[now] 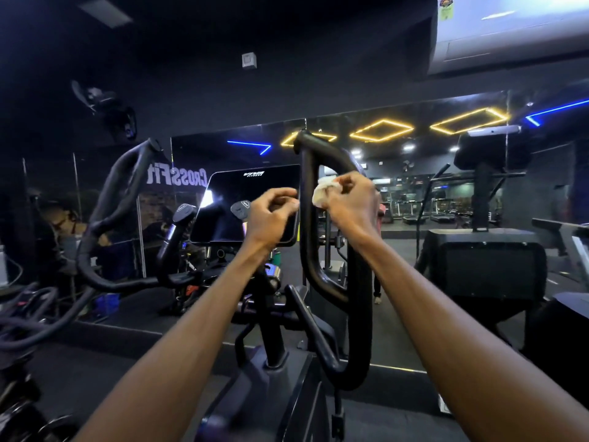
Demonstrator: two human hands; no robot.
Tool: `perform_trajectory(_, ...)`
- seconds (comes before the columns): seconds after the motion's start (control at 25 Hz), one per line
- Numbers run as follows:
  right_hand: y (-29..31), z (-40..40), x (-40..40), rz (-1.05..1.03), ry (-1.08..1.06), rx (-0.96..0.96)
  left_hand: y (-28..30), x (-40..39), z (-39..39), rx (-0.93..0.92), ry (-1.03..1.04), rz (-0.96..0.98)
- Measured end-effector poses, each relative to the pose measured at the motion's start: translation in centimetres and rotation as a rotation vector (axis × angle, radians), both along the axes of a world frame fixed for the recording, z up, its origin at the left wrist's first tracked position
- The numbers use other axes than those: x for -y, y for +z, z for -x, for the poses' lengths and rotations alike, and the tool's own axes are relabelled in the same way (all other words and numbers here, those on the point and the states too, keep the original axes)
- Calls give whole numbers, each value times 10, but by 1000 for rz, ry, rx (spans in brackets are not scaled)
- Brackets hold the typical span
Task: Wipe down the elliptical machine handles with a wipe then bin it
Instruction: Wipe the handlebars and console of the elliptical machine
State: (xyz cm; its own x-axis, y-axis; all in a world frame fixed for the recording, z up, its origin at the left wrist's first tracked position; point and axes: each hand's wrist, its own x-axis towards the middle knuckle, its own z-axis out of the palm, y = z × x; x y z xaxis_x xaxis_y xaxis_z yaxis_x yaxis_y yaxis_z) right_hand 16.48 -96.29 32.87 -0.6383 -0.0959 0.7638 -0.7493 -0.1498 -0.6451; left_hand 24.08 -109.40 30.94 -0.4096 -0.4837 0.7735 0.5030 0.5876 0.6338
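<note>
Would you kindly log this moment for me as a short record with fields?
place: gym, mirror wall ahead
machine: elliptical with dark console screen
right hand: grips a crumpled white wipe against the right loop handle
left hand: fingers curled, beside the loop handle's inner bar; contact unclear
left handle: untouched now
bin: none in view
task stage: wiping, wipe not yet binned

Dim gym, yellow and blue neon strips (pixel 381 130) glowing; wide-angle edges curve.

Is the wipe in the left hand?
No, the right hand holds the white wipe against the handle; the left hand has none.
</note>
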Motion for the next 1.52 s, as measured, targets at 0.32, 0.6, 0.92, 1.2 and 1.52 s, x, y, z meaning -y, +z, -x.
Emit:
perform_trajectory(0.32, 2, 7, 27, -590, -312, -436, -37, 40, 0, 333, 50, -133)
perform_trajectory(0.6, -43, 1, 7, -1098, -200, -391, -71, 36, 6, 433, 2, -126)
perform_trajectory(0.92, -75, -10, -8, -1276, -450, -720, -87, 11, -3, 494, -21, -126)
perform_trajectory(1.2, -90, -33, -47, -1420, -596, -1015, -106, -13, -17, 556, 18, -78)
perform_trajectory(1.52, -124, -42, -74, -1233, -153, -622, -124, -64, -57, 616, 157, -131)
